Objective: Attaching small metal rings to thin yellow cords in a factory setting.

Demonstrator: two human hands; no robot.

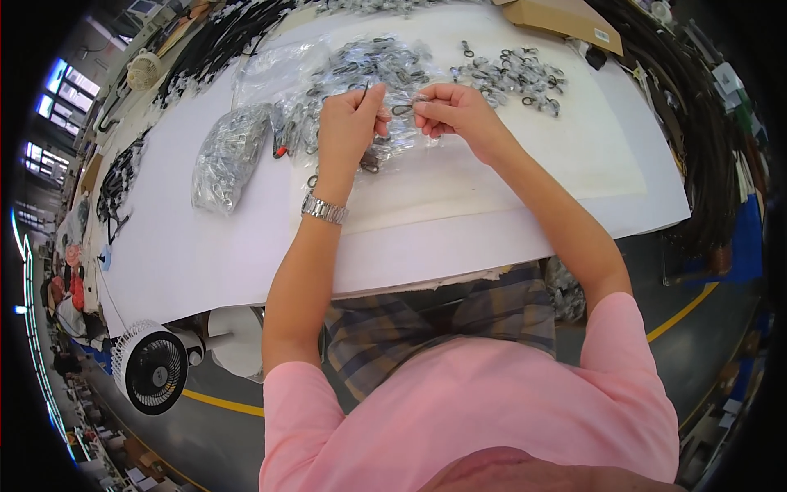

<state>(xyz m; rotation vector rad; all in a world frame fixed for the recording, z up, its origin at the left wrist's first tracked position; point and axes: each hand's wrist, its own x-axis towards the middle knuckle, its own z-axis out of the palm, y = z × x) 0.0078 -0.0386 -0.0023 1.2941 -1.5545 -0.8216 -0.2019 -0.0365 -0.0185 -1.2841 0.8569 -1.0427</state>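
Note:
Over the middle of the white-covered table, my two hands are close together. My right hand (pixel 461 116) pinches a small dark metal loop (pixel 402 109) between thumb and forefinger, its rounded end pointing toward the other hand. My left hand (pixel 351 123) is closed, thumb against forefinger; a thin dark tip shows above the thumb, too small to name. Behind and beneath the hands lies a heap of dark metal loops in clear plastic wrap (pixel 373 61). A looser group of similar wrapped loops (pixel 516 78) is spread to the right.
A stuffed clear plastic bag (pixel 231 160) sits left of my hands, near a small red-tipped object (pixel 280 152). Dark cords (pixel 217 49) lie at the far left, a cardboard box (pixel 566 23) at the far right. A fan (pixel 152 367) stands below the table's left front edge.

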